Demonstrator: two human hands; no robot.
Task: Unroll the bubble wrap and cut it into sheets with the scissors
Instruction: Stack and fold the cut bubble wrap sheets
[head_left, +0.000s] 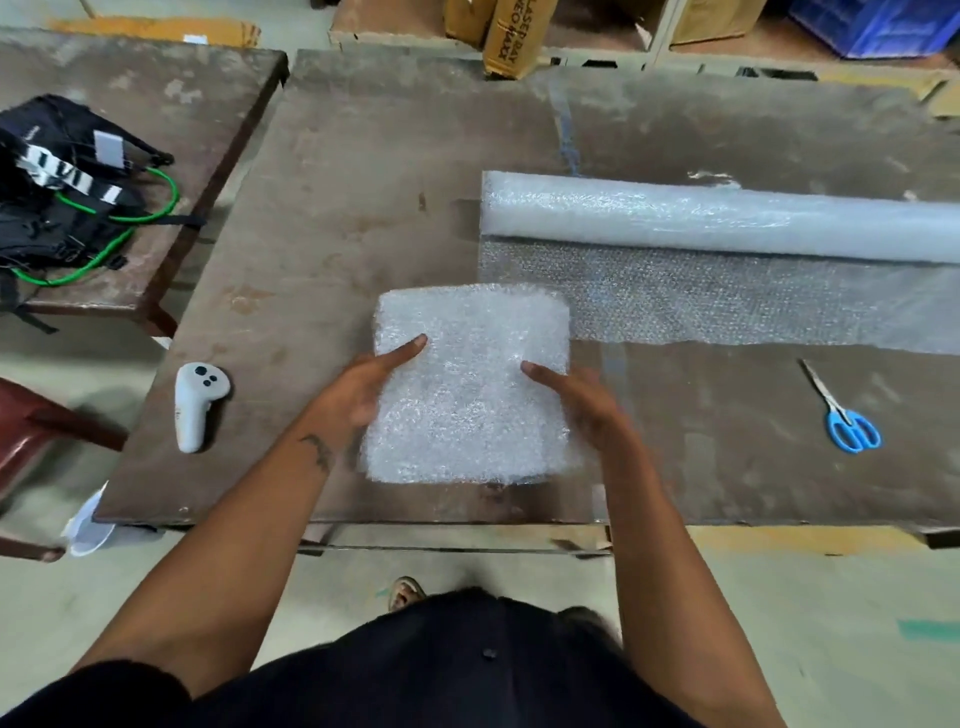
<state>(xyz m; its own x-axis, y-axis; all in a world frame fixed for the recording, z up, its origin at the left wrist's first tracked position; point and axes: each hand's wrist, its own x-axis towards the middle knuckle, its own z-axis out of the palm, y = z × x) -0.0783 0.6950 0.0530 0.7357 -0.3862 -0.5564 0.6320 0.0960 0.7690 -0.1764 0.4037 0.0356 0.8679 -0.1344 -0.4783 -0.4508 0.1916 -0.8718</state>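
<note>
A folded stack of cut bubble wrap sheets is between my two hands above the brown table. My left hand grips its left edge with the thumb on top. My right hand grips the right edge the same way; the other fingers are hidden under the stack. The bubble wrap roll lies at the right rear, with an unrolled flap spread toward me. Blue-handled scissors lie closed on the table to the right, apart from both hands.
A white handheld controller lies near the table's left front edge. A black bag with a green cord sits on a second table to the left. Cardboard boxes stand behind the table. A red chair is at far left.
</note>
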